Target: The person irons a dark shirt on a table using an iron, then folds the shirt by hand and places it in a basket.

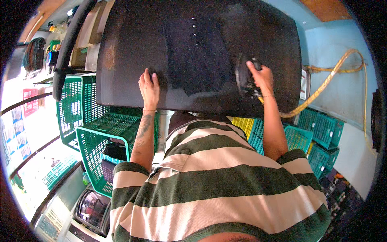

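Observation:
A dark garment point(196, 60) with a short row of pale buttons lies on the dark padded ironing table point(130, 39). To its right, my right hand point(262, 75) grips the handle of a black clothes iron point(242, 75), which is tilted up with its flat sole turned towards the garment. A yellow wrapped hose runs from the iron's end. My left hand point(149, 87) is near the table's front edge, left of the garment and apart from it, fingers loosely spread with nothing seen in them.
Green plastic crates point(104, 133) stand at the left below the table, one with dark folded cloth inside. More green crates point(320, 127) and a yellow one point(242, 125) are at the right. The yellow hose point(332, 71) loops beside the blue wall. A dark padded bar point(72, 45) rises at the upper left.

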A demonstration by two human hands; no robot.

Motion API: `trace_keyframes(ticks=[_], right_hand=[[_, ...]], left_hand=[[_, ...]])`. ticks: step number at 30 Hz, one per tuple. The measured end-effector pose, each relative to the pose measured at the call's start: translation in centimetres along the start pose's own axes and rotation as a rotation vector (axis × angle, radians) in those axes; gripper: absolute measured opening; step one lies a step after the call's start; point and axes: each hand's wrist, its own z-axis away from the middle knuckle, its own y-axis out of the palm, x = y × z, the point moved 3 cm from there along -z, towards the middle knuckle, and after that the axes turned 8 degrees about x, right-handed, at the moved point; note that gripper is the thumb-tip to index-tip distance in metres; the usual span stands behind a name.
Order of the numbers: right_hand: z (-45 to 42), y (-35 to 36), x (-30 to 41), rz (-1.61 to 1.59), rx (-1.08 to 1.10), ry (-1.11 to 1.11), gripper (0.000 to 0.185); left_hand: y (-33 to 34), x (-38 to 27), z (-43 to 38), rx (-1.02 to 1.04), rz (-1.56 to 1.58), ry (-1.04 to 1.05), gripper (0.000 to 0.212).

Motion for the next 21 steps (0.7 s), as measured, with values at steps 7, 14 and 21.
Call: trace_keyframes(ticks=[7,14,21], right_hand=[[1.0,3.5,4.9,0.220,-0.414,-0.531,0.065],[-1.8,11.6,6.7,-0.437,0.229,-0.265,0.041],[8.3,2.7,14.9,-0.565,0.794,-0.465,0.031]], left_hand=[[3.5,-1.9,-1.3,0.134,0.092,-0.278,0.051],[7.2,-6.1,-2.9,0.417,0.473,-0.491,0.077],[-2.9,-7.8,5.4,0.429,1.688,-0.692,0.109]])
